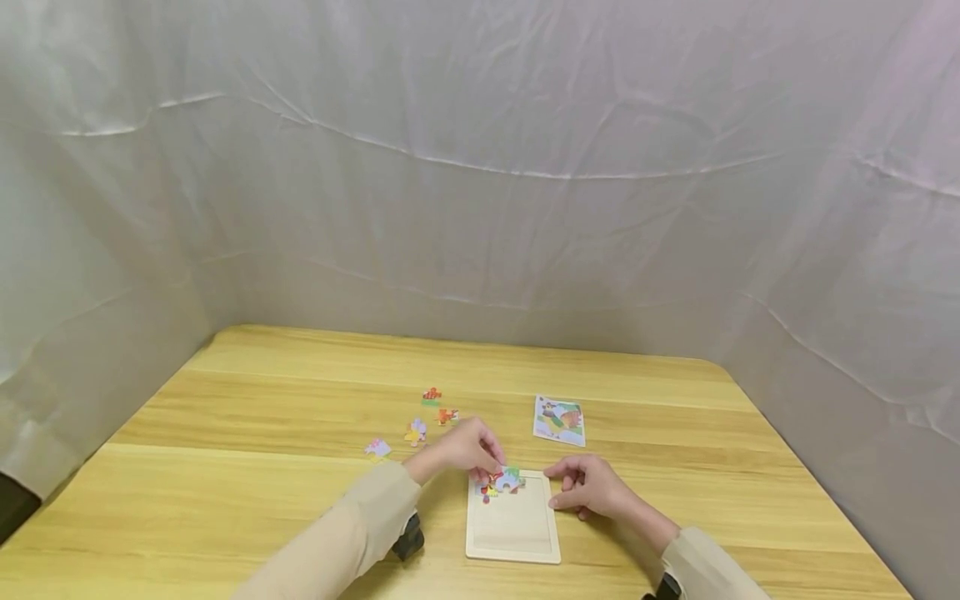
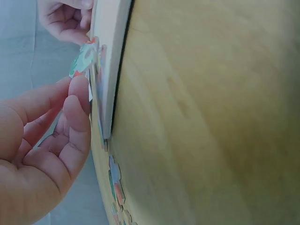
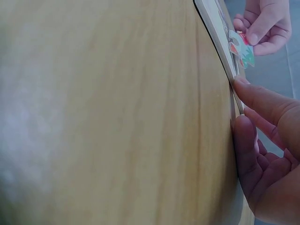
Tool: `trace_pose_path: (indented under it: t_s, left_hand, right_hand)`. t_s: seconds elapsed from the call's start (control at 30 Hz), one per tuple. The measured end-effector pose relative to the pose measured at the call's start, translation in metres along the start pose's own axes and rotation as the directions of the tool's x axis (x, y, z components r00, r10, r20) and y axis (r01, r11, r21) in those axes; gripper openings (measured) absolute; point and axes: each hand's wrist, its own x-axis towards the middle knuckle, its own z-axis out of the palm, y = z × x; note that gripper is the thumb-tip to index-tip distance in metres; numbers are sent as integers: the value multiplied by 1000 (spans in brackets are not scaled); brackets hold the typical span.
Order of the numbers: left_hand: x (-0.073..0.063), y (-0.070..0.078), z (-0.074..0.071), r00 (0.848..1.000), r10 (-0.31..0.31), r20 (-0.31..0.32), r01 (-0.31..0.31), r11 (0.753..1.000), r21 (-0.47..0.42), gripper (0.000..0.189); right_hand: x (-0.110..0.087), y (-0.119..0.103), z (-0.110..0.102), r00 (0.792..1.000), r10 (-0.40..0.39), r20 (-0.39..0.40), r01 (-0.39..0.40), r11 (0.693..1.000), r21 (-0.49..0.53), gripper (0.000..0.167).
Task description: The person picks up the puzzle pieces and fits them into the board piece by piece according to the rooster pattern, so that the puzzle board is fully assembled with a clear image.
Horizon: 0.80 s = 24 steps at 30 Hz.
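Note:
Between the thumb and fingertips of my left hand (image 1: 474, 450) is a jigsaw puzzle piece (image 2: 83, 58) with green, white and red print. It is held tilted over the upper part of a pale wooden puzzle tray (image 1: 512, 556). Under and beside it, printed pieces (image 1: 486, 498) lie in the tray's upper left corner, partly hidden by the held one. My right hand (image 1: 592, 486) holds the tray at its upper right corner, with the thumb (image 3: 255, 93) against the edge and the other fingers bent. The lower part of the tray shows bare wood.
Several loose puzzle pieces lie left of the tray, among them a pink and white one (image 1: 378, 448) and a red one (image 1: 432, 394). A printed picture card (image 1: 559, 421) rests behind the tray. Grey cloth (image 1: 480, 242) hangs around the wooden table (image 1: 247, 467).

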Motion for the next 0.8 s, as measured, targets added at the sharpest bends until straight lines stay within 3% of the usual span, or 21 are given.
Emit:
trace_pose_path:
  t_s: [0.2, 0.37, 0.47, 0.67, 0.8]
  left_hand:
    - [-1, -2, 2, 1000, 28, 1, -28, 998, 57, 4]
    - [-2, -4, 0, 993, 113, 13, -114, 979, 167, 5]
    - [-5, -5, -3, 984, 177, 33, -179, 946, 272, 6]
    - [-17, -7, -8, 965, 236, 114, -262, 845, 467, 19]
    - [-23, -10, -9, 962, 242, 125, -272, 830, 487, 25]
  right_hand:
    - [-1, 0, 0, 1000, 0, -3, 0, 1000, 2, 40]
    - [0, 0, 1, 1000, 0, 0, 0, 1000, -1, 40]
    - [0, 1, 1, 1000, 1, -1, -1, 1000, -4, 40]
    - [0, 2, 1, 1000, 0, -1, 0, 1000, -17, 40]
    - [0, 2, -1, 1000, 2, -4, -2, 1000, -24, 41]
